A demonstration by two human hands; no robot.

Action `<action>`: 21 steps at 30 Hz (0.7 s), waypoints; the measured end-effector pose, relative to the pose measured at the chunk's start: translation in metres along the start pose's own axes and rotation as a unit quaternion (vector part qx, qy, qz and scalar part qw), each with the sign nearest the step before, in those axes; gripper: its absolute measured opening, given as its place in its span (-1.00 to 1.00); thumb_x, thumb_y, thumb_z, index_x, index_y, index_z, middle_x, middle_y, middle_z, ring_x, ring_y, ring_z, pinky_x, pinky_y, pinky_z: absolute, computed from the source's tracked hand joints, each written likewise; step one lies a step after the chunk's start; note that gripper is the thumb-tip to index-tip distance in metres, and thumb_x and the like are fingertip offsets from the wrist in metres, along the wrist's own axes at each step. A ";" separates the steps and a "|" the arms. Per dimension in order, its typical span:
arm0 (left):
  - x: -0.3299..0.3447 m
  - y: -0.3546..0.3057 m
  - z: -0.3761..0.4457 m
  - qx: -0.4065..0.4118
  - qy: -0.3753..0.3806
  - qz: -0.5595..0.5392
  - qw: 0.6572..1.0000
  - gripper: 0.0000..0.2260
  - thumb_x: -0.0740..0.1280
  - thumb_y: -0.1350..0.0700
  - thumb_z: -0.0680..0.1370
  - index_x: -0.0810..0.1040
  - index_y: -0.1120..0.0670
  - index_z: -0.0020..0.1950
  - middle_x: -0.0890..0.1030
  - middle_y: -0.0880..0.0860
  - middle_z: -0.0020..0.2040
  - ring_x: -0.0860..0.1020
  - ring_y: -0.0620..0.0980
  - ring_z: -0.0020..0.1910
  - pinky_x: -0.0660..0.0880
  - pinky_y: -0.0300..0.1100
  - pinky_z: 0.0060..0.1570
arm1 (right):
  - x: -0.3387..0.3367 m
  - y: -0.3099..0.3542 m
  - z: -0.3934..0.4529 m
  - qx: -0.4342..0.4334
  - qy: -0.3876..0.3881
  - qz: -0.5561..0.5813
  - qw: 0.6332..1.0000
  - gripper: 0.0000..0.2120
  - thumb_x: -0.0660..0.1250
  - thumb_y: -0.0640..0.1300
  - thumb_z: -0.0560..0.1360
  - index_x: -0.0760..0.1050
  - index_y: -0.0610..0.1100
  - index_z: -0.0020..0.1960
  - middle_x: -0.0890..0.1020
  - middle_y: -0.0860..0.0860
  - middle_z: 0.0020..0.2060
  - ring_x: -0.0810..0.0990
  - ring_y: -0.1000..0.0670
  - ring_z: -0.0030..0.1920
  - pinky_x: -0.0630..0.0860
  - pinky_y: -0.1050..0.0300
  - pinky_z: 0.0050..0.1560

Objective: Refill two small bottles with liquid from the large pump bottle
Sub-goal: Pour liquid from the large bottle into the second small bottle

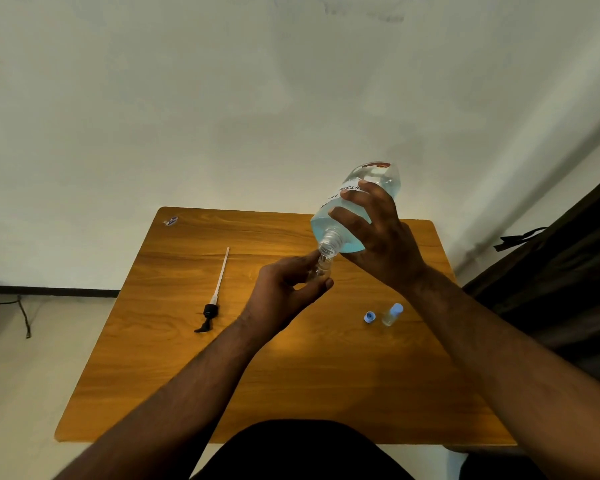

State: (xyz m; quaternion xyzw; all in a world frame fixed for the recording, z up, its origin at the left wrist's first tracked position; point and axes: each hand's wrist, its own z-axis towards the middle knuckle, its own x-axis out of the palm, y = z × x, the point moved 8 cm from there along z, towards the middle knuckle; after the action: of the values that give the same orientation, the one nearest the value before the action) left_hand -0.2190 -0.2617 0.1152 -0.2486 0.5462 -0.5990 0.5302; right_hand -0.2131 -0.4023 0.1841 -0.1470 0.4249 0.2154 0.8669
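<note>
While the right hand [378,237] is gripping the tilted large pump bottle [355,209], its mouth is meeting the small bottle [321,270] pinched in the left hand [284,289].
Tilting too steeply is risking overflow onto the table [257,375]; below the right wrist, the capped second bottle [392,315] is waiting.

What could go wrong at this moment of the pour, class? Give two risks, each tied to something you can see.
1. The large bottle, tipped by the right hand, has a wider mouth than the small bottle held in the left hand; liquid may overflow onto the table.
2. The right forearm hangs above the capped small bottle and loose cap; lowering it could knock them.
</note>
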 end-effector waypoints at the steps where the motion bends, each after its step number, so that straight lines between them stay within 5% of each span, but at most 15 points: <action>1: 0.000 0.001 0.000 0.000 0.000 0.000 1.000 -0.56 0.46 0.12 0.47 0.50 0.07 0.34 0.63 -0.03 0.04 0.63 -0.07 0.02 0.64 -0.13 -0.09 | 0.000 0.000 0.000 0.000 0.001 0.000 1.000 -0.31 0.54 -0.12 0.31 0.25 -0.03 0.32 0.27 -0.10 0.29 0.22 -0.19 0.37 0.53 -0.16 0.08; 21: -0.001 0.001 0.002 -0.009 0.001 0.002 1.000 -0.54 0.45 0.10 0.47 0.49 0.09 0.35 0.64 0.01 0.08 0.63 -0.06 0.06 0.64 -0.07 -0.06 | 0.004 -0.003 0.002 -0.002 0.002 -0.004 1.000 -0.31 0.53 -0.13 0.32 0.25 -0.02 0.33 0.27 -0.10 0.29 0.22 -0.19 0.37 0.55 -0.20 0.09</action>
State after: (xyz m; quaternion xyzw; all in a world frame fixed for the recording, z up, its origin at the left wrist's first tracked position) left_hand -0.2165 -0.2616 0.1149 -0.2523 0.5524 -0.5933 0.5284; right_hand -0.2084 -0.4031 0.1825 -0.1512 0.4258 0.2124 0.8664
